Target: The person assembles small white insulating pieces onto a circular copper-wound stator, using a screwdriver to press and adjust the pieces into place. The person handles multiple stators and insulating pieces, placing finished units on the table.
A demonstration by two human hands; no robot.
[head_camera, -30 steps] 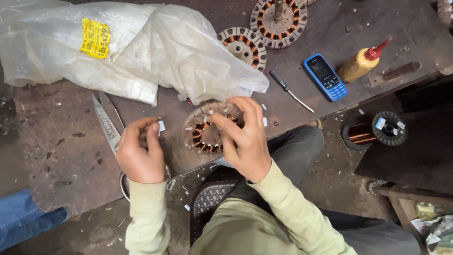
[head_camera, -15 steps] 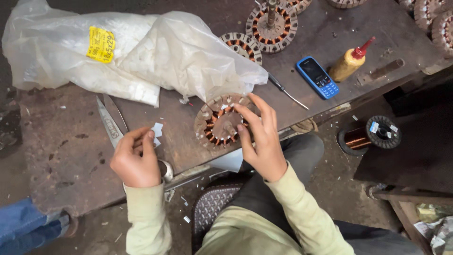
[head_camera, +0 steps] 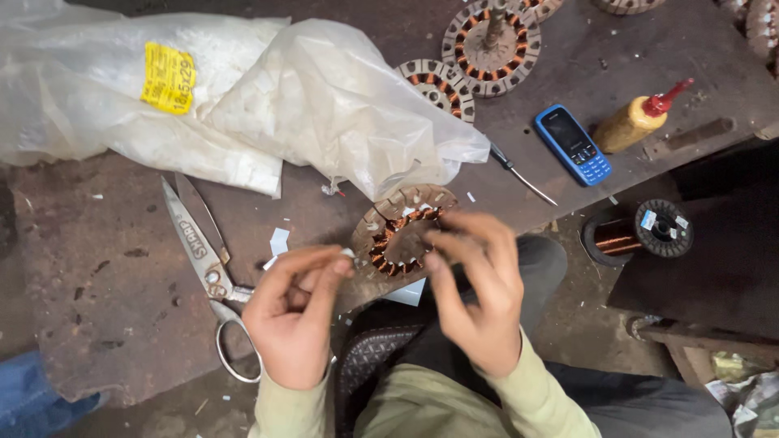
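A round stator with copper windings (head_camera: 395, 231) lies at the near edge of a dark workbench (head_camera: 105, 284). My right hand (head_camera: 479, 284) hovers over its right side with fingers bent and blurred; whether it touches the stator is unclear. My left hand (head_camera: 296, 312) is left of the stator, thumb and fingers pinched on a small white slip of paper. Another white slip (head_camera: 279, 240) lies on the bench just above that hand.
Large scissors (head_camera: 203, 264) lie left of my left hand. Clear plastic bags (head_camera: 324, 105) of white paper cover the bench's back. Two more stators (head_camera: 491, 36), a screwdriver (head_camera: 519, 174), a blue phone (head_camera: 572, 144), a glue bottle (head_camera: 637, 122) and a copper wire spool (head_camera: 641, 235) are right.
The view has shifted and both hands sit lower in frame. My right hand has drawn back toward the stator's right edge. My left hand has lifted, still pinching a paper slip.
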